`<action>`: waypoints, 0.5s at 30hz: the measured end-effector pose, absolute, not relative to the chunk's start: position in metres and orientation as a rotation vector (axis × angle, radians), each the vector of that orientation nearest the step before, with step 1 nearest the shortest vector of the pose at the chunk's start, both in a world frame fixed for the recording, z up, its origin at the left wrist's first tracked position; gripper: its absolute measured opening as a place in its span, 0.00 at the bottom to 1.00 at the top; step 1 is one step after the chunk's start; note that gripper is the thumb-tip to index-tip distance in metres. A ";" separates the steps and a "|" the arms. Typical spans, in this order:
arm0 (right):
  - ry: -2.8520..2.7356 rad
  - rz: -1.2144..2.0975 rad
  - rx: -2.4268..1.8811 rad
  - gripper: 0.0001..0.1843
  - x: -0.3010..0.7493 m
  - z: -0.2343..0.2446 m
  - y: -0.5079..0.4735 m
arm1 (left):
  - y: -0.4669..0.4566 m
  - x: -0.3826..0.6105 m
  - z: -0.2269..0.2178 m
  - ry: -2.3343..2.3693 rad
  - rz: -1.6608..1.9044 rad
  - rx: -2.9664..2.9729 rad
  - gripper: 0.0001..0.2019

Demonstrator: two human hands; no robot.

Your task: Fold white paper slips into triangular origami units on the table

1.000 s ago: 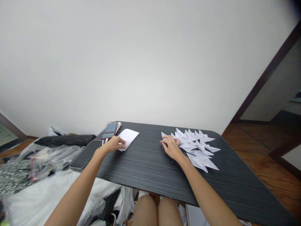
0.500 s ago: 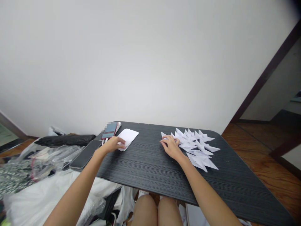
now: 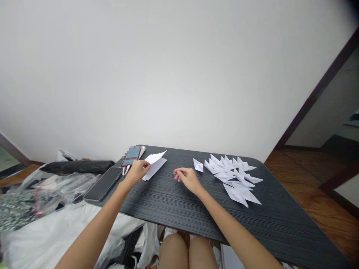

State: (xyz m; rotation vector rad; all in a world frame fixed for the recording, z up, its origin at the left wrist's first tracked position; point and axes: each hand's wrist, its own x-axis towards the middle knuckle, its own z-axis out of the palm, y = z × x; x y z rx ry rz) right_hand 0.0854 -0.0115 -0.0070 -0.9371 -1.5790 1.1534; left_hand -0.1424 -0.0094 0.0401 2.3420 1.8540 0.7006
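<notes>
My left hand pinches the near corner of a white paper sheet and lifts it off a small stack of white sheets at the table's far left. My right hand hovers just above the dark table, fingers loosely spread and holding nothing, between the stack and several folded white paper pieces. One folded piece lies apart, just beyond my right hand.
A black phone lies at the table's left edge. A red-cased phone sits on a white power bank at the far left corner. Plastic bags and a dark bundle lie left of the table. Wooden floor shows at the right.
My left hand has lifted the top sheet off the stack. My right hand has left the folded pieces and moved left toward the middle of the table.
</notes>
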 end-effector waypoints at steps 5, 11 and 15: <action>-1.104 1.676 -0.720 0.15 0.021 -0.014 -0.004 | -0.020 -0.119 0.013 1.594 0.913 2.283 0.13; -0.999 1.683 -0.694 0.15 0.013 -0.022 0.003 | -0.023 -0.127 -0.004 1.318 1.023 2.357 0.10; -1.010 1.679 -0.700 0.16 0.016 -0.025 0.003 | -0.023 -0.132 -0.006 1.278 1.069 2.366 0.09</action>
